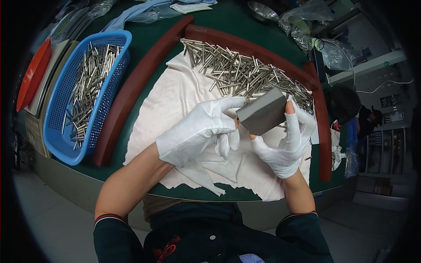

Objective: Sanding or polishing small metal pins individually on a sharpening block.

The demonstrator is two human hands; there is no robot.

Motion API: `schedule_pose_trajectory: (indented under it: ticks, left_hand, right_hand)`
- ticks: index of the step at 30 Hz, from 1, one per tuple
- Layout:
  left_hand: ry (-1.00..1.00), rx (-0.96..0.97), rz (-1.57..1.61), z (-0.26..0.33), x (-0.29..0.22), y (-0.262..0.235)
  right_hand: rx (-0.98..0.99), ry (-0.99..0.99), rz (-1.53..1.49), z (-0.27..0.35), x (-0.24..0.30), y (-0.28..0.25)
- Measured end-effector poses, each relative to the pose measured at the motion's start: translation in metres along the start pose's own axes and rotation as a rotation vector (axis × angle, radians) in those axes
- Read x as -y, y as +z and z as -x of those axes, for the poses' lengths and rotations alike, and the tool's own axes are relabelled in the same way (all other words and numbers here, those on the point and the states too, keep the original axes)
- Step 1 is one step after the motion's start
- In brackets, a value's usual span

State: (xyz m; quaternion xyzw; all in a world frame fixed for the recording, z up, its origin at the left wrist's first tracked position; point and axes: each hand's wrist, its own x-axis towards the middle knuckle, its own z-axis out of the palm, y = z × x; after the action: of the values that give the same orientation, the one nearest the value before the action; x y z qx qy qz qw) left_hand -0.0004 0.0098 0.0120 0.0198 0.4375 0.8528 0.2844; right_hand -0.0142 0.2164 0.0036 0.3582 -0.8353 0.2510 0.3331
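A dark grey rectangular block [263, 113] is held up, tilted, above the cloth. My right hand [289, 142], in a white glove with bare fingertips, grips it with the thumb at the lower edge and fingers at the right end. My left hand [204, 127], gloved the same way, has its forefinger and another fingertip at the block's left corner, apparently pinching it; its other fingers curl below. Behind the block, a heap of thin metal pins [245, 72] lies on the pale cloth [160, 101]. Whether a pin is behind the block is hidden.
Dark red wooden bars [140, 87] frame the cloth on the green table [239, 193]. At left stands a blue perforated basket [50, 114] of similar pins, beside a red tray [33, 74]. A metal bowl [263, 11] and plastic bags [335, 55] lie beyond. Another person [368, 120] is far right.
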Motion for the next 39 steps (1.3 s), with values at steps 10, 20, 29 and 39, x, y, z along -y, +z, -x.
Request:
schedule_pose_trajectory:
  ticks: [10,20,29,39]
  left_hand:
    - [0.018,0.051,-0.035,-0.005,0.006,-0.007]
    - [0.034,0.037,0.256,0.001,0.0,-0.016]
    - [0.014,0.047,0.234,-0.004,0.006,-0.012]
    - [0.005,-0.001,0.047,-0.002,0.004,-0.007]
  right_hand:
    - [-0.005,-0.023,0.005,-0.001,-0.003,0.001]
    - [0.006,0.21,-0.137,-0.005,-0.018,-0.008]
    - [0.065,0.243,-0.224,-0.003,-0.009,-0.002]
    - [0.042,0.182,-0.159,-0.008,0.0,0.001]
